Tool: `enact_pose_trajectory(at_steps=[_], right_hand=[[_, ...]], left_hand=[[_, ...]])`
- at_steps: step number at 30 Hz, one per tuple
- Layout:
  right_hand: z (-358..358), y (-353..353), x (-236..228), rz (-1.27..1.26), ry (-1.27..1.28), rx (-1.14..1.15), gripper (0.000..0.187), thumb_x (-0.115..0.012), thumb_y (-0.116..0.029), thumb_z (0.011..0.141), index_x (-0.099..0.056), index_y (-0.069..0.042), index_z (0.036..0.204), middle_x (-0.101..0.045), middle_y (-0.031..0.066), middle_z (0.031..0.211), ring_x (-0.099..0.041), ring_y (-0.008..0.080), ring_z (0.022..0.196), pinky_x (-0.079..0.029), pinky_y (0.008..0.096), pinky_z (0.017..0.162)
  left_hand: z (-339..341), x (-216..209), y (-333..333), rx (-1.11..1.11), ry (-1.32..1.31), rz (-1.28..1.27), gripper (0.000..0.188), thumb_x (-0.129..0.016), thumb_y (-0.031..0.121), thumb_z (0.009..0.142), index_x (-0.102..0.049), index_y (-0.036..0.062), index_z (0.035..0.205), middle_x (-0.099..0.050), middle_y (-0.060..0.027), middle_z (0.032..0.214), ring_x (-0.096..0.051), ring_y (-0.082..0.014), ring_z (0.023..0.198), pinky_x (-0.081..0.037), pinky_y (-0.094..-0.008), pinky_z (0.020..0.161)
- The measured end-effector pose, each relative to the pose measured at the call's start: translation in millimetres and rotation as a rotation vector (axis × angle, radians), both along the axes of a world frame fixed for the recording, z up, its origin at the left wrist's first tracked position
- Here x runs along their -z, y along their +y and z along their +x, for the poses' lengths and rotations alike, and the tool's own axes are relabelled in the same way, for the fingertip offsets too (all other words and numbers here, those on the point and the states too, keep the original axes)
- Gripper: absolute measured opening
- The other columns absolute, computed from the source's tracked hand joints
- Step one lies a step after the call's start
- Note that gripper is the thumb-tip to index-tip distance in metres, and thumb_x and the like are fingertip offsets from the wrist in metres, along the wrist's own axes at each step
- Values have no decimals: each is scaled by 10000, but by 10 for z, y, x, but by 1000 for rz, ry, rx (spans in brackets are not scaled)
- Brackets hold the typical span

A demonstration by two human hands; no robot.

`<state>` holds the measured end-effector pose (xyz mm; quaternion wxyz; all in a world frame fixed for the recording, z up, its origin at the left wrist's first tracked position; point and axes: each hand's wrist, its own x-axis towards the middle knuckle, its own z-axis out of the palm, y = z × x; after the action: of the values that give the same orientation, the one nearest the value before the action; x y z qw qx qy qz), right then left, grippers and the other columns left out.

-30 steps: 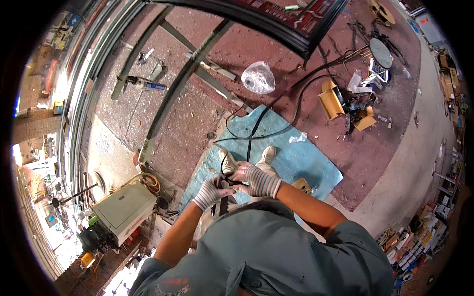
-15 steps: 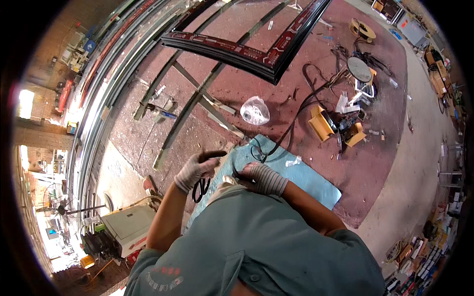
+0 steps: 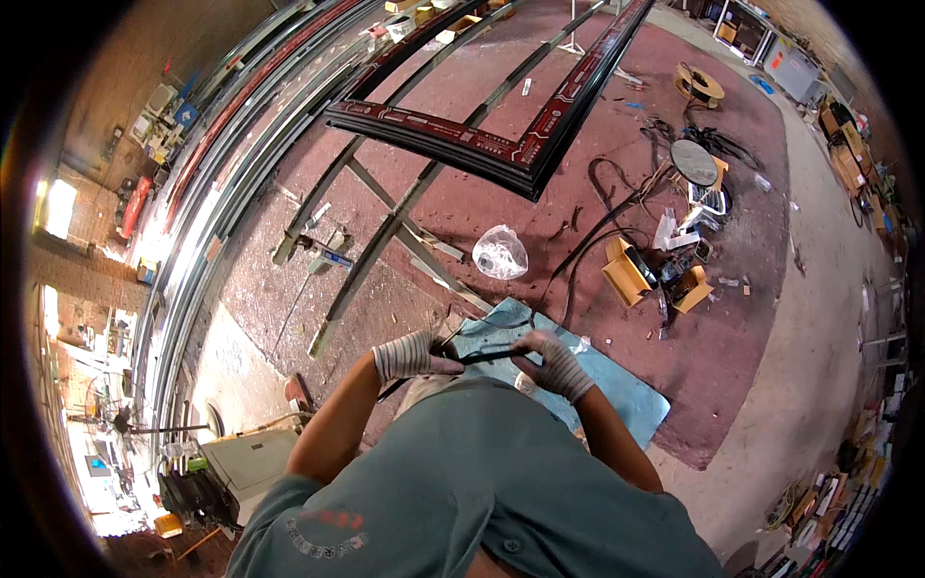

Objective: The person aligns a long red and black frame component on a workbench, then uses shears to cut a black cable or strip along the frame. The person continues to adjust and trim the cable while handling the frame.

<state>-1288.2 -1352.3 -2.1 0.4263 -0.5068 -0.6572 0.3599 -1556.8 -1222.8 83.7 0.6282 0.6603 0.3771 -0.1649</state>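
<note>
A thin black flexible strip (image 3: 493, 354), which looks like rubber seal, runs nearly straight between my two gloved hands in front of my waist. My left hand (image 3: 416, 356), in a striped knit glove, is closed around its left end. Closed on the other end is my right hand (image 3: 557, 364), with fingers and thumb pinching the strip. Below both hands lies a light blue sheet (image 3: 626, 390) on the floor. Ahead of me, a dark frame (image 3: 453, 133) with red printed film rests on metal rails (image 3: 385, 231).
A clear plastic bag (image 3: 500, 252), open cardboard boxes (image 3: 628, 273) and a round-topped stool (image 3: 695, 162) stand ahead and to the right, near tangled black strips (image 3: 617, 183). Long metal profiles (image 3: 207, 207) line the left side. A pale cabinet (image 3: 252, 460) is at lower left.
My hands have moved slightly, the right one rightward and the left one rightward and nearer. The strip, looped under my left hand before, now spans between both hands.
</note>
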Motion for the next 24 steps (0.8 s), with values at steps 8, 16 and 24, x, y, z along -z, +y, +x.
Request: enact_pose_trajectory(at_steps=[8,16,24], right_hand=[[-243,-1664,2542,-1196,-302,346,372,-586,-314,903,-690,-25,1112,-682,247,1115,-646,417,1032,-504,451,892],[-428,-1343,2505,-1453,-272,339,385,-576,-333,907,-697,-20,1096,-684,251,1110,-653,413,1032,-509,456,889],[-996,1018,1989,-849,-112,192,400,-566,-351,911,-704,-16,1080,-686,256,1106,-659,408,1033,-514,462,886]], left_hand=[[-163,-54,400,14,-39,-85,352,-761,370,892,-732,25,952,-625,12,757,-537,-76,683,-462,-265,589],[-688,42,1060,54,-189,-94,392,-747,360,908,-710,9,1077,-663,-12,856,-559,-94,750,-474,-274,646],[-900,159,1331,-171,-216,-141,329,-744,343,912,-714,31,1013,-643,6,810,-552,-87,743,-469,-277,653]])
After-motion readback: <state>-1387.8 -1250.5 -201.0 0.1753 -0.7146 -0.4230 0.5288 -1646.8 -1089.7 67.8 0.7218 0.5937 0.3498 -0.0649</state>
